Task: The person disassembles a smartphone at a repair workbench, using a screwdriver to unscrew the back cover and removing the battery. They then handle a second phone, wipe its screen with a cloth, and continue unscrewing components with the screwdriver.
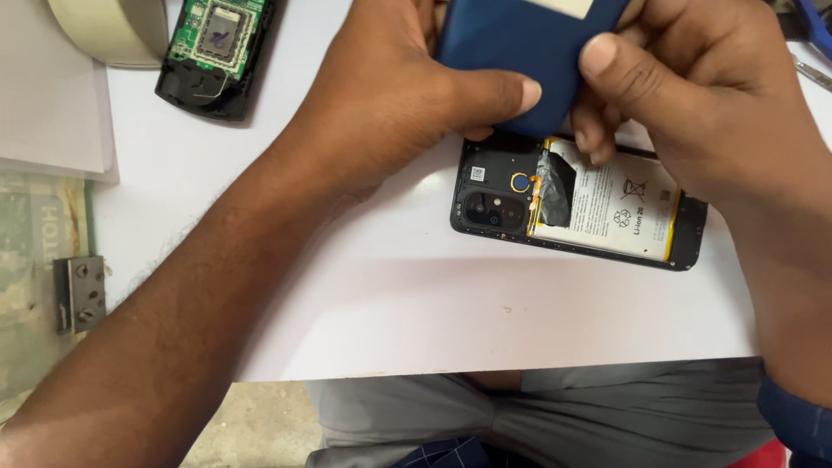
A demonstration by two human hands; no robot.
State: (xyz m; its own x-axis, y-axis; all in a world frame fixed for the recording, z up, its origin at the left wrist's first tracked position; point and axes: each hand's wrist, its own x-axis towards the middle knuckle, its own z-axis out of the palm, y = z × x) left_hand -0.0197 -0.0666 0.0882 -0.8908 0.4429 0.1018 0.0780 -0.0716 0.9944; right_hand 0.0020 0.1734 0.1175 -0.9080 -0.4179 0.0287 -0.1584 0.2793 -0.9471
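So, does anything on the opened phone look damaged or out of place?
Yes. On the opened phone, a piece of silvery foil at the left end of the white battery is torn and crumpled. The blue back cover is off, held above by both hands, left and right.

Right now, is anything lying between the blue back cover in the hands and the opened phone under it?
Nothing visible does. Both hands, left hand and right hand, hold the blue back cover over the opened phone; only right fingertips reach toward its battery.
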